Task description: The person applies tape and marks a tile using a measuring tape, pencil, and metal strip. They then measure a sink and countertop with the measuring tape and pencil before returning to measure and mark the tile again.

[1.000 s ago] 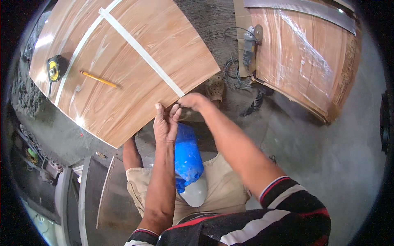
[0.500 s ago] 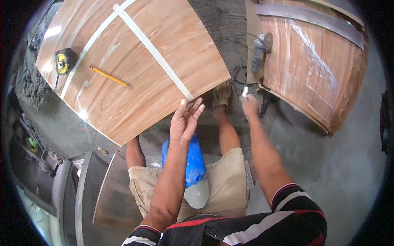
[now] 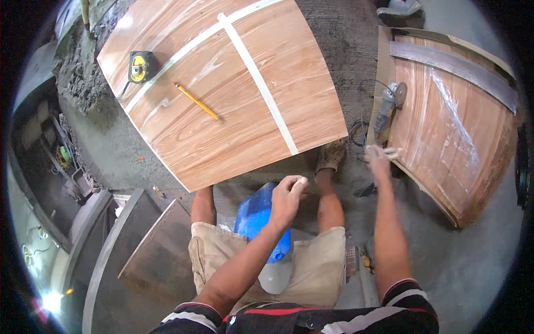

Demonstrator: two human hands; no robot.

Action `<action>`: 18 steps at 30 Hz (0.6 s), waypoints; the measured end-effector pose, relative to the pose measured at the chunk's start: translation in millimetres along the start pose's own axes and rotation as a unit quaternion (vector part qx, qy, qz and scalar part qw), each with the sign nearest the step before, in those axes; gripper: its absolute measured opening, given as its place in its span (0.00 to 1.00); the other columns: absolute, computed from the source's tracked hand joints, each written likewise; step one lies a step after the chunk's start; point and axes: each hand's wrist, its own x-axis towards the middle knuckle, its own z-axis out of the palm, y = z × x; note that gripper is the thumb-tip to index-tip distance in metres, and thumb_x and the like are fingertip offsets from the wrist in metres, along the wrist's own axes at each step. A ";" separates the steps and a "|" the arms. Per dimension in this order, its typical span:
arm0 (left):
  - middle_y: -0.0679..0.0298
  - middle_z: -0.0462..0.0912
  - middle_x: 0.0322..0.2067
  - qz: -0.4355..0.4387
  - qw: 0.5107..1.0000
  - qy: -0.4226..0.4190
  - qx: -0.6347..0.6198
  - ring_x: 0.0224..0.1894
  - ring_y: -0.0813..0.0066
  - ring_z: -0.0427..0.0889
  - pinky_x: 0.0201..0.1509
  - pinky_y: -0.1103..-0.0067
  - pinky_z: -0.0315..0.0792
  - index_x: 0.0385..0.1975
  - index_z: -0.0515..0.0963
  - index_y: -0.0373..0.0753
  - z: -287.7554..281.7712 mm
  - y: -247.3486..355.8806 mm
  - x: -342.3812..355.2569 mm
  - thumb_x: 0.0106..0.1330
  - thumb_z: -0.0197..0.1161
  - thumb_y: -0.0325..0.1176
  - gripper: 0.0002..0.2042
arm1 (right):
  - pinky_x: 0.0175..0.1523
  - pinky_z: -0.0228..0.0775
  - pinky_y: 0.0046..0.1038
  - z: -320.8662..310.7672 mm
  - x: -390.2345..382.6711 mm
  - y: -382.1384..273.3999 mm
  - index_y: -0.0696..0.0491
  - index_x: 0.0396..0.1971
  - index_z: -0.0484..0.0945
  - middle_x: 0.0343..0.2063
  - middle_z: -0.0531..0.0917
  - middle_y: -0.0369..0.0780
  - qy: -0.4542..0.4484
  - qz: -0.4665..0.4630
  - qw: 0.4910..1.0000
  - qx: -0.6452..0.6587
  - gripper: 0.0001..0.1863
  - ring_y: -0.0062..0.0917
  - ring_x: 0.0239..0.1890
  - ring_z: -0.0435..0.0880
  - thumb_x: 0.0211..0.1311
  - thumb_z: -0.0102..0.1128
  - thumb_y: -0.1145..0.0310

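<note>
My right hand [image 3: 379,161] is closed around a small white plug-like piece [image 3: 392,153], blurred by motion. Just beyond it an angle grinder [image 3: 386,108] with a grey body and a dark disc lies at the edge of a wrapped stack of wood-look tiles [image 3: 439,128]. Above my lap hangs my left hand [image 3: 288,200], its fingers curled in and nothing visible in them. The closest thing ahead of it is a large wood-look tile [image 3: 239,128], crossed by strips of white tape [image 3: 258,78]. On this tile rest a yellow pencil [image 3: 196,101] and a black-and-yellow tape measure [image 3: 141,67].
A blue plastic jug [image 3: 253,220] stands between my legs. Cut tile pieces [image 3: 156,242] lean at the left, near rough mortar [image 3: 89,72]. Black cable [image 3: 360,131] coils beside the grinder. Pliers [image 3: 366,261] lie by my right thigh, and a shoe [image 3: 399,8] shows at the far right.
My left hand has gone from open to curled and come back from the tile's edge. My right hand has swung the white piece toward the stack. The whole view has shifted.
</note>
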 end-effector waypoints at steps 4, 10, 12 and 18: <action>0.52 0.71 0.67 0.343 0.829 0.058 0.438 0.70 0.55 0.68 0.73 0.51 0.58 0.68 0.69 0.35 -10.6 51.9 -0.5 0.75 0.59 0.45 0.27 | 0.48 0.80 0.33 88.5 -76.4 -72.7 0.54 0.63 0.70 0.53 0.84 0.46 -0.172 -0.003 0.913 0.369 0.34 0.36 0.50 0.86 0.72 0.58 0.42; 0.64 0.54 0.79 0.437 0.578 0.075 0.685 0.81 0.60 0.47 0.80 0.45 0.30 0.76 0.60 0.42 -60.6 136.8 82.1 0.76 0.48 0.57 0.35 | 0.51 0.78 0.41 154.9 -93.2 -135.0 0.53 0.61 0.71 0.49 0.83 0.42 -0.083 -0.027 0.856 0.510 0.31 0.35 0.48 0.84 0.71 0.62 0.45; 0.66 0.54 0.79 0.459 0.543 0.078 0.699 0.81 0.60 0.47 0.79 0.44 0.29 0.76 0.60 0.44 -72.2 172.1 97.0 0.76 0.47 0.57 0.34 | 0.51 0.78 0.42 154.1 -89.9 -132.5 0.54 0.60 0.71 0.49 0.83 0.43 -0.084 -0.041 0.863 0.496 0.30 0.35 0.48 0.84 0.72 0.62 0.46; 0.68 0.56 0.78 0.510 0.513 0.192 0.664 0.81 0.61 0.50 0.78 0.40 0.30 0.77 0.60 0.49 -87.4 252.4 133.9 0.78 0.44 0.58 0.32 | 0.51 0.79 0.43 152.1 -88.8 -129.1 0.57 0.58 0.72 0.49 0.83 0.44 -0.084 -0.040 0.878 0.470 0.28 0.35 0.47 0.85 0.73 0.62 0.48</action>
